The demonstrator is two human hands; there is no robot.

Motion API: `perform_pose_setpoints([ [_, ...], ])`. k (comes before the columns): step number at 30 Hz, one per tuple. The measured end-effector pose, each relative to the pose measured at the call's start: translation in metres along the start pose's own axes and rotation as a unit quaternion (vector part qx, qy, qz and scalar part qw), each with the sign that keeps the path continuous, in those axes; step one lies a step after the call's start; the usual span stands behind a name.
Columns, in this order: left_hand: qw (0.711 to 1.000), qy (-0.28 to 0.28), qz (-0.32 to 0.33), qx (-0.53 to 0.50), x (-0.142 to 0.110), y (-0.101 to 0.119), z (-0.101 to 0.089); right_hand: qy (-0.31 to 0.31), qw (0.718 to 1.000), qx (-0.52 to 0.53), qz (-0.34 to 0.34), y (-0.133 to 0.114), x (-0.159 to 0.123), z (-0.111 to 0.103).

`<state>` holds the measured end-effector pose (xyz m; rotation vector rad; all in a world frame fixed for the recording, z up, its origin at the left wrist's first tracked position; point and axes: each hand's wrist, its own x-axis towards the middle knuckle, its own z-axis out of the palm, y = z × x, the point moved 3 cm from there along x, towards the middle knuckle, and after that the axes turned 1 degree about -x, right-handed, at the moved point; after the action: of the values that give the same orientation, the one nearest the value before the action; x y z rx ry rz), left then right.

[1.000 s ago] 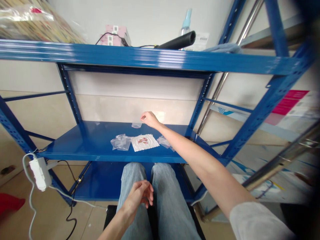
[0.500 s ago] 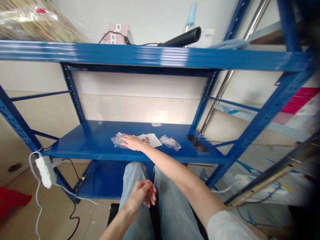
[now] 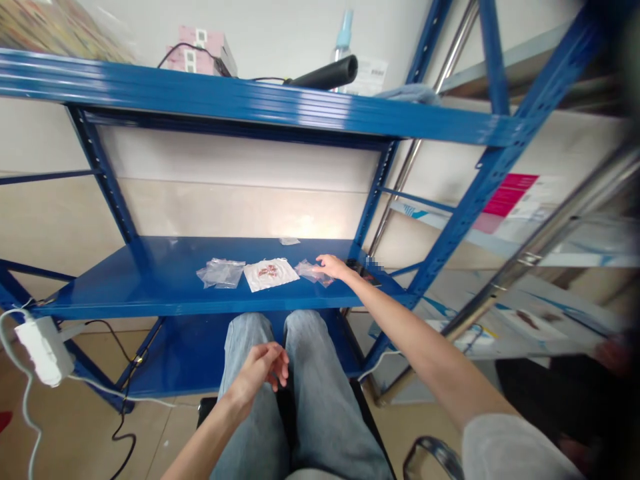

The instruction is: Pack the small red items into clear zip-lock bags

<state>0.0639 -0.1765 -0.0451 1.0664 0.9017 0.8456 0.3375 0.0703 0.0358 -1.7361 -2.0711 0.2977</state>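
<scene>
The right hand (image 3: 333, 267) has moved off the white paper square and now sits further right along the shelf, at a small clear plastic bag (image 3: 307, 271). Its fingers are extended and slightly parted, not closed, with the fingertips at the bag's right edge; no grip on it shows. The bag lies flat and lightly creased on the blue metal shelf (image 3: 150, 303), right of centre, with something faintly reddish inside that is too small to make out. Film this thin slides and crumples easily, so light fingertip pressure on its edge would suit it better than a pinch across the middle. Just left of the bag lies the white paper square (image 3: 269, 275), marked with reddish-brown specks, and beyond that a crumpled clear bag (image 3: 221, 273). A small clear scrap (image 3: 289, 241) lies near the back of the shelf. Just right of the hand is a dark flat object (image 3: 363, 272), partly blurred out. The left hand (image 3: 260, 370) hangs above the jeans (image 3: 310, 347), its fingers loosely curled and holding nothing visible. Above, the upper blue shelf (image 3: 250, 87) carries a black foam tube (image 3: 325, 73) and a pink box (image 3: 197, 50), while a white power strip (image 3: 44, 350) hangs at lower left.
</scene>
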Motion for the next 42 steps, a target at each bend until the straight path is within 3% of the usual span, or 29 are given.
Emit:
perform_pose_setpoints([
  [3,1.0,0.016,-0.005,0.003,0.005,-0.006,-0.005,-0.004,0.998,0.058,0.028,0.018,-0.023,-0.006],
  [7,1.0,0.031,-0.002,0.002,0.011,-0.015,-0.014,0.019,0.987,0.15,0.049,0.019,-0.037,-0.005],
  [12,0.999,0.03,-0.011,0.003,0.009,-0.016,-0.011,0.138,0.957,0.249,0.063,0.003,-0.051,-0.019],
  [15,1.0,0.027,-0.007,-0.008,0.01,-0.013,-0.006,0.16,0.918,0.362,0.032,-0.022,-0.093,-0.011],
  [19,0.999,0.03,0.038,-0.011,0.01,-0.004,-0.007,-0.027,0.851,0.524,0.016,-0.07,-0.178,0.043],
  [21,0.999,0.017,0.04,-0.005,0.007,0.001,-0.009,-0.114,0.836,0.537,0.012,-0.088,-0.214,0.07],
  [24,0.998,-0.018,0.041,0.051,0.002,0.006,-0.012,-0.171,0.87,0.461,-0.032,-0.1,-0.238,0.097],
  [30,0.987,-0.065,0.059,0.133,0.005,0.002,-0.01,-0.11,0.923,0.363,-0.07,-0.096,-0.228,0.108],
  [33,0.988,-0.057,0.053,0.132,0.009,-0.007,-0.007,-0.003,0.946,0.314,-0.08,-0.099,-0.229,0.098],
  [35,0.991,-0.016,0.049,0.121,0.01,-0.011,-0.007,0.092,0.955,0.27,-0.083,-0.104,-0.235,0.087],
  [37,0.993,0.028,0.049,0.104,0.009,-0.013,-0.009,0.135,0.956,0.244,-0.093,-0.112,-0.243,0.076],
  [42,0.997,0.037,0.063,0.039,0.004,-0.011,-0.006,0.066,0.945,0.305,-0.101,-0.126,-0.258,0.071],
])
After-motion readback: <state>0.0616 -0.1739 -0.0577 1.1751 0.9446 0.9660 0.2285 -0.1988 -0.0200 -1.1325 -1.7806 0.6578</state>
